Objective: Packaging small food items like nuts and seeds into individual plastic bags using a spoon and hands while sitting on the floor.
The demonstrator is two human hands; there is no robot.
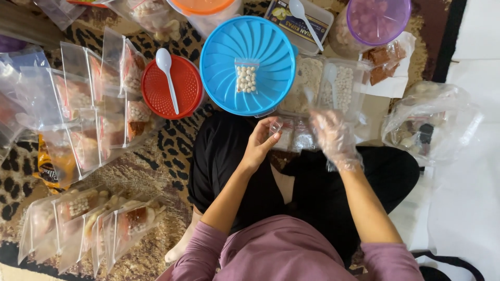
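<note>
My left hand (259,141) is bare and pinches a small clear plastic bag (276,126) just above my lap. My right hand (334,138) wears a loose clear plastic glove and hovers beside that bag, fingers spread, blurred. Just beyond both hands stands a blue ribbed lid (248,65) with a small clear bag of round white pieces (246,77) lying on it. To the right of the blue lid is a clear tub (333,86) holding white round pieces and a white spoon.
A red lid (172,88) with a white spoon (167,75) sits left of the blue one. Several filled clear snack bags (99,99) lie at left and lower left (94,224). A purple-lidded jar (375,21), a clear box and a large plastic bag (432,122) are at right.
</note>
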